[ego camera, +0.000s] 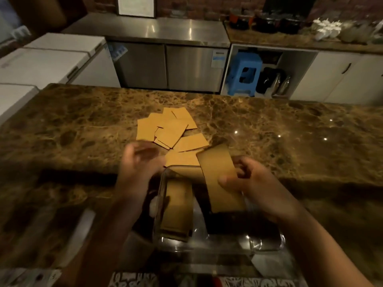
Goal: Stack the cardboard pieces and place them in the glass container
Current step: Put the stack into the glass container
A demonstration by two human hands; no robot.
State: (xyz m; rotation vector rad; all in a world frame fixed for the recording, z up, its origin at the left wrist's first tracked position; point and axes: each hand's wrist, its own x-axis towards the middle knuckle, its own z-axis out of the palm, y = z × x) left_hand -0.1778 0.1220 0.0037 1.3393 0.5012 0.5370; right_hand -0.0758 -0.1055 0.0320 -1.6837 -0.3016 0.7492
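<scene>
Right hand [250, 181] pinches a light, stiff cardboard piece [221, 179] by its edge over the glass container [267, 243]; left hand [138, 162] blurred, grip unclear.

Dim kitchen: brown marble counter [269, 129], steel cabinet [170, 65] before a brick wall [196, 7], white chest freezers [51, 59], blue stool [244, 73]

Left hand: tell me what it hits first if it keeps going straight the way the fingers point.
The left hand, blurred, points away from the person toward the loose cardboard pieces on the marble counter. It would probably meet the nearest edge of that pile first; height above the counter is unclear.
</scene>
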